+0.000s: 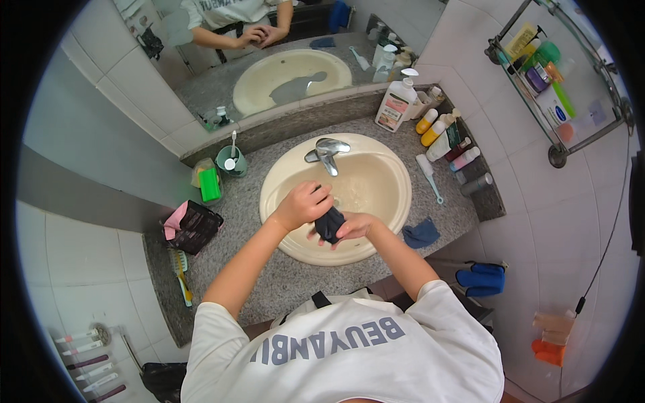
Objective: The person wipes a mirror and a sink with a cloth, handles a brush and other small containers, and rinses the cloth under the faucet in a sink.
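A small dark cloth [330, 224], bunched up and wet-looking, is held between both hands over the cream oval sink [398, 181]. My left hand [306, 202] grips its upper end from above, with the fingers curled. At the lower end, my right hand [347, 229] has its thumb on the cloth and its fingers beneath. Behind the hands stands the chrome faucet [328, 153]; whether water runs from it I cannot tell. On the counter's right front edge, beside the basin, lies a crumpled blue cloth [422, 233].
Right of the sink are a white scrubbing brush [429, 176], a pump bottle [395, 108] and several toiletries. On the left stand a green cup [237, 161], a green soap box [209, 185] and a black pouch [194, 226]. A glass shelf [579, 118] hangs at upper right.
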A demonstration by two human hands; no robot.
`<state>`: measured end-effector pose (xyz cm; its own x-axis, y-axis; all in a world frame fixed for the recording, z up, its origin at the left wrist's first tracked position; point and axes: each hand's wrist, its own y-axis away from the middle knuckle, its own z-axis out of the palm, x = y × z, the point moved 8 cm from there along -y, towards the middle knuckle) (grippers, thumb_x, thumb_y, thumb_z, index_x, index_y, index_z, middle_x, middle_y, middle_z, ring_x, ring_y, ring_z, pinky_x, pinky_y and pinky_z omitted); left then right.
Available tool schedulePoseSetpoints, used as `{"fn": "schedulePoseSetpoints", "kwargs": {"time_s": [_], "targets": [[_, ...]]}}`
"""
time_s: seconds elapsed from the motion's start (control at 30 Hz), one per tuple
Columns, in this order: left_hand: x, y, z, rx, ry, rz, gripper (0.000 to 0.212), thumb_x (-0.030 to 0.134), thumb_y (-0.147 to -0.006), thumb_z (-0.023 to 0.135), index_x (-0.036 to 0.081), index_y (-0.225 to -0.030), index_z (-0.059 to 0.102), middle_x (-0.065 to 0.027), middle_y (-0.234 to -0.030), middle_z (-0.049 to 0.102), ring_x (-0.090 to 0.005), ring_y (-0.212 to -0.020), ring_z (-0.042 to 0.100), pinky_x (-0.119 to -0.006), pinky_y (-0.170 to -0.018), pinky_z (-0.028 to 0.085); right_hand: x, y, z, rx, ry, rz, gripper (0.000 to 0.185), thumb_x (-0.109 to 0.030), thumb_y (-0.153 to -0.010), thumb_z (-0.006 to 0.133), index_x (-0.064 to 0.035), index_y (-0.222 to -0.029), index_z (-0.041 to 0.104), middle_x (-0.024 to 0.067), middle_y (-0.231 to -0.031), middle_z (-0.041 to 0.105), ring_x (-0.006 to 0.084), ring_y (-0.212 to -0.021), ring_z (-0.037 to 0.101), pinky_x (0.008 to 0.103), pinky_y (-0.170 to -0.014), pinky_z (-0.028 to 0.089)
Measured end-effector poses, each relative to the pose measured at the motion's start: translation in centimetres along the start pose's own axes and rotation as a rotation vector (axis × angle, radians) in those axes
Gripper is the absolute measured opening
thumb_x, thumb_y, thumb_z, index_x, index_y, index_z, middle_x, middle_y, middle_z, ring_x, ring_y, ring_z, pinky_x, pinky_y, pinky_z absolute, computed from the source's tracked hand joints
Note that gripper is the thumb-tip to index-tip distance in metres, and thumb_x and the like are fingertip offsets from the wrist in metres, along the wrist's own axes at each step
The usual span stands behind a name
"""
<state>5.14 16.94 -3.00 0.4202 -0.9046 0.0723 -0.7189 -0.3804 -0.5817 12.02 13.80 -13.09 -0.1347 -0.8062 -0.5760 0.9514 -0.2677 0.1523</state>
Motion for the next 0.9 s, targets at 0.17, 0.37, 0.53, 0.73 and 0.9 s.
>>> {"fn": "schedulePoseSetpoints", "kwargs": {"time_s": [0.17, 0.37, 0.53, 0.73, 0.9], "targets": [[-1.7, 1.5, 1.6, -0.111, -0.218, -0.146, 0.037, 0.011, -0.067, 0.065, 0.009, -0.104, 0.065, -0.0057, -0.107, 0.063, -0.0230, -0.079, 0.060, -0.033, -0.060, 0.052, 2.6, -0.4, -3.9, 0.182, 0.100, 0.055, 0.046, -0.013, -0.074, 0.075, -0.0032, -0.114, 0.055, 0.0090, -0.099, 0.066, 0.0146, -0.078, 0.063, 0.0245, -0.056, 0.048], [-3.5, 7.9, 9.4, -0.375, -0.002, -0.692, 0.019, 0.006, -0.071, 0.063, 0.007, -0.090, 0.065, -0.0152, -0.086, 0.067, -0.0340, -0.072, 0.064, -0.041, -0.062, 0.052, -2.7, 1.2, -6.2, 0.943, 1.639, -0.021, 0.031, -0.019, -0.062, 0.077, -0.0101, -0.088, 0.064, 0.0116, -0.078, 0.068, 0.0262, -0.073, 0.067, 0.0397, -0.063, 0.052], [-1.3, 11.0, 12.3, -0.330, 0.335, -1.110, 0.012, 0.011, -0.067, 0.064, 0.000, -0.072, 0.064, -0.0223, -0.077, 0.066, -0.0413, -0.077, 0.064, -0.047, -0.071, 0.052, -1.7, 1.4, -6.3, 0.802, 1.904, -0.015, 0.017, -0.021, -0.070, 0.071, -0.0126, -0.081, 0.062, 0.0083, -0.078, 0.067, 0.0312, -0.076, 0.066, 0.0419, -0.064, 0.051], [-1.9, 14.0, 14.2, -0.229, 0.661, -1.081, 0.019, 0.011, -0.062, 0.068, -0.001, -0.075, 0.065, -0.0242, -0.074, 0.064, -0.0406, -0.074, 0.065, -0.043, -0.067, 0.052, -1.2, -0.2, -5.5, 0.685, 2.063, -0.241, 0.006, -0.016, -0.076, 0.064, -0.0145, -0.080, 0.061, 0.0059, -0.075, 0.062, 0.0279, -0.072, 0.064, 0.0398, -0.062, 0.051], [-0.7, 14.6, 16.2, -0.207, 0.940, -1.200, 0.015, 0.010, -0.062, 0.071, 0.001, -0.072, 0.064, -0.0107, -0.061, 0.063, -0.0170, -0.050, 0.061, -0.032, -0.050, 0.049, -0.7, 0.6, -5.9, 0.653, 2.099, -0.332, 0.011, -0.014, -0.072, 0.066, -0.0133, -0.081, 0.059, 0.0057, -0.075, 0.060, 0.0270, -0.072, 0.063, 0.0401, -0.061, 0.050]]}}
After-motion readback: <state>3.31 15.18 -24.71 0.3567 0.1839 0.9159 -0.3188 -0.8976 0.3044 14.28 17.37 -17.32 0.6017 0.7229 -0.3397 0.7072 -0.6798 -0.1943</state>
